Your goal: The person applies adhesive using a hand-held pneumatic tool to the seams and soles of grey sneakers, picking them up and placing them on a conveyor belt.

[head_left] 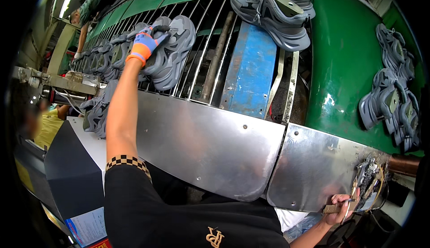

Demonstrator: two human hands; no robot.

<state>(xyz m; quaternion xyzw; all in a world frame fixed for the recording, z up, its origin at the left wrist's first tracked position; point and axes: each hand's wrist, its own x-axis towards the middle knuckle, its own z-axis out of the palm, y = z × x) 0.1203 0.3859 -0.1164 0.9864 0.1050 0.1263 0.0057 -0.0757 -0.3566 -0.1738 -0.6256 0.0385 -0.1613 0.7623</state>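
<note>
My left hand (147, 43), in an orange and blue glove with dark fingertips, reaches out over the metal bars. Its fingers close on a grey chunky-soled sneaker (172, 53) at the end of a row of similar ones. The sneaker leans tilted on the bars. Low on the right, my bare right hand (339, 208) is closed around a thin, pen-like tool (347, 211). A tan, rough-textured strip (331, 209) sticks out beside its fingers. Exactly what kind of tool it is, I cannot make out.
Grey sneakers (273, 13) stand past a blue metal plate (249, 69); more (389, 100) sit on the green belt (338, 69). Steel plates (210, 140) edge the line near me. Tools clutter the right corner (369, 176). A person (85, 19) works far left; another wears yellow (48, 129).
</note>
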